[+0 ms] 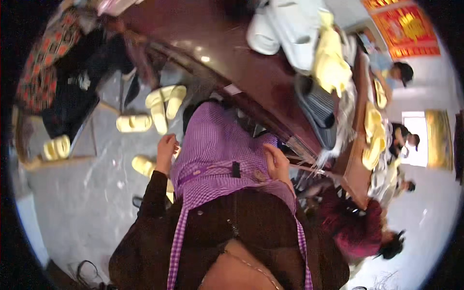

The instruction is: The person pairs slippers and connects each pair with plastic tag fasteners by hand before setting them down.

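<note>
My left hand (166,150) hangs beside the purple checked apron (212,130) on my lap, its fingers curled in and nothing visible in them. Past it, pale yellow slippers (143,165) lie on the floor. At the apron's other side is my right hand (277,163), fingers loosely stretched and apart, holding nothing. The nearest slipper to it on the dark red table (232,48) is a dark grey one (316,111) with a ribbed strap. White slippers (295,34) and yellow slippers (332,60) stand in a heap behind it.
More yellow slippers (164,104) are scattered on the grey floor (92,203) to the left, near a chair draped with dark clothing (77,92). Clear plastic wrap (344,121) hangs by the table edge. To the right, a person in a maroon top (355,222) sits close by; others are farther off.
</note>
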The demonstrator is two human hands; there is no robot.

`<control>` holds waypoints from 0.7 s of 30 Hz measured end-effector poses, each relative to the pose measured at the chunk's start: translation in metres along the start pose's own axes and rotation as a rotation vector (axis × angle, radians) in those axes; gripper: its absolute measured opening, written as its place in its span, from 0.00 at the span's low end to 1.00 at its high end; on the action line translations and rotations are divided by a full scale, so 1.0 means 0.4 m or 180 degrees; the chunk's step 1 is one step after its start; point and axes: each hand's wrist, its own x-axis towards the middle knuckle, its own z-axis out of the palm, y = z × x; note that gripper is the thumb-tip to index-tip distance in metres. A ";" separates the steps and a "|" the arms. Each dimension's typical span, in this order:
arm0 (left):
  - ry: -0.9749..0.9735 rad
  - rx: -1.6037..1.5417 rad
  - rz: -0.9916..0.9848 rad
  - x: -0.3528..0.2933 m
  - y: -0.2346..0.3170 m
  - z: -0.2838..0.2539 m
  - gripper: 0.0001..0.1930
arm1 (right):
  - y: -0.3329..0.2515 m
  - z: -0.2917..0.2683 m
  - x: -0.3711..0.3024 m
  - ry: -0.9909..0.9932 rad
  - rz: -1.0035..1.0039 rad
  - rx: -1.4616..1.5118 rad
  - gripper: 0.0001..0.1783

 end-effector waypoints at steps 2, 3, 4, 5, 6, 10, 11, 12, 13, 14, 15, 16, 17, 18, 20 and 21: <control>-0.0379 -0.0028 0.0725 -0.040 0.219 0.063 0.14 | -0.009 -0.043 0.010 0.0319 -0.0137 -0.0029 0.10; -0.0542 0.0095 0.1183 -0.061 0.335 0.113 0.13 | -0.011 -0.074 0.014 0.0498 -0.0016 -0.0031 0.09; -0.0885 -0.0067 0.1581 -0.098 0.446 0.166 0.14 | -0.013 -0.105 0.019 0.0666 0.0107 -0.0028 0.09; -0.1247 -0.0214 0.1977 -0.145 0.562 0.223 0.15 | -0.016 -0.143 0.026 0.0803 0.0148 0.0008 0.09; -0.1871 -0.0703 0.2136 -0.194 0.650 0.260 0.22 | -0.020 -0.178 0.040 0.1052 0.0169 0.0110 0.08; -0.4096 -0.0970 0.3800 -0.367 0.930 0.426 0.36 | 0.009 -0.300 0.087 0.1635 0.0237 0.0563 0.07; -0.4583 -0.0973 0.4150 -0.387 0.964 0.458 0.39 | 0.023 -0.334 0.106 0.1755 0.0248 0.0079 0.08; -0.4585 -0.0938 0.4144 -0.370 0.929 0.462 0.39 | 0.039 -0.352 0.114 0.1871 0.0242 -0.0409 0.09; -0.4473 -0.0871 0.4195 -0.375 0.934 0.482 0.39 | 0.052 -0.354 0.106 0.1881 0.0229 -0.0379 0.09; -0.4351 -0.0803 0.4268 -0.380 0.938 0.499 0.39 | 0.063 -0.356 0.086 0.1814 0.0254 -0.0452 0.09; -0.4215 -0.0735 0.4360 -0.387 0.940 0.515 0.39 | 0.073 -0.357 0.059 0.1746 0.0259 -0.0524 0.10; -0.4048 -0.0689 0.4654 -0.387 0.965 0.551 0.39 | 0.104 -0.394 0.086 0.1769 0.0098 -0.0631 0.10; -0.3888 -0.0698 0.4898 -0.366 1.008 0.578 0.40 | 0.101 -0.402 0.101 0.1730 0.0292 -0.0490 0.11; -0.3689 -0.0625 0.5136 -0.368 1.032 0.592 0.40 | 0.100 -0.385 0.089 0.1662 0.0469 -0.0269 0.12; -0.3296 -0.0485 0.5516 -0.367 1.081 0.600 0.40 | 0.088 -0.410 0.120 0.1242 -0.0168 -0.0726 0.14; -0.3104 -0.0401 0.5648 -0.359 1.099 0.594 0.40 | 0.085 -0.398 0.164 0.1271 -0.0284 -0.0676 0.14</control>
